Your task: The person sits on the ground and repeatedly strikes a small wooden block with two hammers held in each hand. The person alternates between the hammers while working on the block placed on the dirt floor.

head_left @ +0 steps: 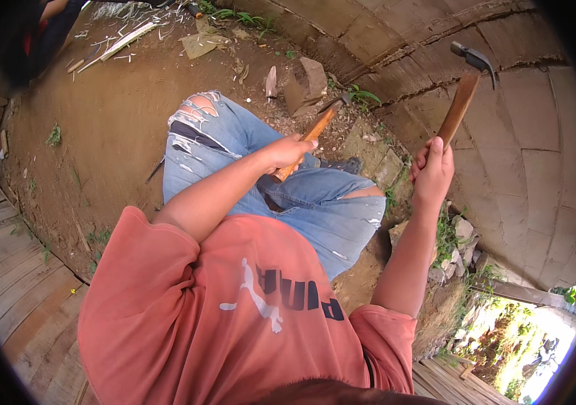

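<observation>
Bare brown earth floor; tan panelled wall on the right. Item one: right hand, closed round the wooden handle of a dark-headed metal claw hammer, raised head-up before the wall. Item two: left hand, fingers wrapped round an orange-brown wooden-handled tool above the lap; its dark metal head is too small to identify from where I stand. Below: torn, faded blue jeans. Beyond: rough grey-brown stone block; farther off, scattered pale wood slivers. Hazard, in my judgement: a slack grip or misdirected swing could strike the other hand or a knee.
</observation>
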Available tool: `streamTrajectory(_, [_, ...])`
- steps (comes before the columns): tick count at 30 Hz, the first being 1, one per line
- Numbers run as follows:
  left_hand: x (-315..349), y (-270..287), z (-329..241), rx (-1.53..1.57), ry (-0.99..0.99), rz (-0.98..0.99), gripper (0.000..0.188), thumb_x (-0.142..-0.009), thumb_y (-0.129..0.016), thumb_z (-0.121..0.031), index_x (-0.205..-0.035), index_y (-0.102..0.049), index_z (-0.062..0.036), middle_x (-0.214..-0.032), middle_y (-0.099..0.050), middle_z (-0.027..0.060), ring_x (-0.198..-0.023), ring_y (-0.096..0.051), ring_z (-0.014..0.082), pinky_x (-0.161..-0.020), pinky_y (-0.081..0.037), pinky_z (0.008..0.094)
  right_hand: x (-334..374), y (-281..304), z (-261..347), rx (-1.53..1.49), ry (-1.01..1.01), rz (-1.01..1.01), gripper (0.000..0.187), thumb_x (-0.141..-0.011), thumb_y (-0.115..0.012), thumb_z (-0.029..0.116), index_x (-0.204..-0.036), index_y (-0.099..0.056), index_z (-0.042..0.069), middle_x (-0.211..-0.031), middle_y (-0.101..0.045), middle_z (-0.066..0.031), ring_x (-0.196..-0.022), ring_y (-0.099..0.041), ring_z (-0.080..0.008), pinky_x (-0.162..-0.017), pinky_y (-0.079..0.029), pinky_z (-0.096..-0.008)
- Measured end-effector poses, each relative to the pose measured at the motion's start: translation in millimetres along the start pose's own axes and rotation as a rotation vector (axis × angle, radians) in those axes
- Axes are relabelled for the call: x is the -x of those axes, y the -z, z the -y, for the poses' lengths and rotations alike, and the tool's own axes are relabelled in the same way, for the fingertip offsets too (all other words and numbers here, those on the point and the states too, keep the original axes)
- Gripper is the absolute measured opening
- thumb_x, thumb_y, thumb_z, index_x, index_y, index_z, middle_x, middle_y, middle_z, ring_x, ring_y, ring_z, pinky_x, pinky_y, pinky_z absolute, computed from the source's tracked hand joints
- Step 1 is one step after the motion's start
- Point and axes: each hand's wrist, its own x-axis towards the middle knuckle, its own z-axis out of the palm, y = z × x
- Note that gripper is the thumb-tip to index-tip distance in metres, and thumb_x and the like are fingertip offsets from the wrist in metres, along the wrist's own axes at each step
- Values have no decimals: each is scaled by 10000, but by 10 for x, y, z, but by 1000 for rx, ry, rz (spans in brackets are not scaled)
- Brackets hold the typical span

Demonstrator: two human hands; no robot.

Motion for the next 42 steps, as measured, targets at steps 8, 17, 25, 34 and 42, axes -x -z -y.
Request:
streamTrajectory(8, [627, -7, -388, 13, -164, 112, 369, -1096, -585, -415, -1174, -528, -59, -749, -534, 16, -527, -509, 93, -456, -441, 262, 613, -249, -1085, -283, -358, -35, 298, -1143, -485, 379, -1013, -508, 112, -662, -443, 20, -476, -398, -79, -412, -346, -258])
streamTrajectory(17, [866, 487, -505, 240, -182, 39, 330, -1131, -501, -415, -1149, -559, -91, -711, -512, -8, -518, -485, 88, -461, -429, 253, 574, -680, -1700, -239, -650, 257, 267, -1128, -500, 335, -1009, -513, 97, -666, -472, 17, -465, -422, -96, -400, -365, -293])
streamTrajectory(25, [592, 384, -610, 205, -170, 46, 350, -1120, -516, -439, -1133, -577, -95, -701, -517, -6, -520, -486, 96, -461, -414, 261, 538, -952, -1967, -245, -627, 250, 277, -1132, -493, 346, -1016, -528, 97, -657, -471, 12, -466, -428, -106, -408, -367, -301])
streamTrajectory(34, [359, 302, -772, 174, -126, 58, 368, -1128, -482, -438, -1173, -565, -83, -689, -502, -8, -501, -457, 94, -452, -401, 262, 513, -937, -2051, -376, -670, 236, 270, -1130, -493, 343, -998, -501, 108, -652, -471, 10, -459, -429, -114, -405, -369, -308])
streamTrajectory(42, [497, 273, -794, 137, -127, 77, 354, -1120, -507, -436, -1142, -573, -88, -691, -513, 9, -495, -479, 119, -453, -420, 272, 474, -931, -2100, -424, -653, 249, 271, -1125, -500, 327, -1010, -507, 82, -668, -489, -9, -473, -457, -128, -409, -386, -326])
